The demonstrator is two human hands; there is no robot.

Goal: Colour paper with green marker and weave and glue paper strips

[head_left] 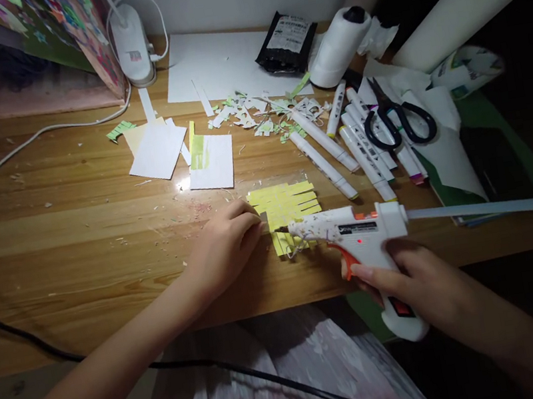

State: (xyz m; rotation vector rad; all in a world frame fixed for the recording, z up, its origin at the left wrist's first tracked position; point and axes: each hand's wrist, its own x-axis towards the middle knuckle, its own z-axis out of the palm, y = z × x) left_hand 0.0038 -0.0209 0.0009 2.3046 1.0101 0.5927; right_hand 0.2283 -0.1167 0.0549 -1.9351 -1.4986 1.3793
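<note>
My right hand (395, 277) is wrapped round the handle of a white hot glue gun (346, 226), with a finger at its orange trigger. A small red light glows on the gun's body, and a long clear glue stick (495, 208) sticks out of its back. Its dark nozzle points left, right at the yellow woven paper strips (285, 203) on the table. At the left edge of that piece, my left hand (225, 240) has its fingertips pinched together on a yellow paper strip. The exact grip is partly hidden by the fingers.
Paper scraps (257, 110) lie behind the yellow piece, beside white cards (213, 162). Several white markers (324, 163) and black-handled scissors (398, 121) are to the right. A black cable (196, 361) crosses below the table edge. A white power strip (133, 48) stands at the back.
</note>
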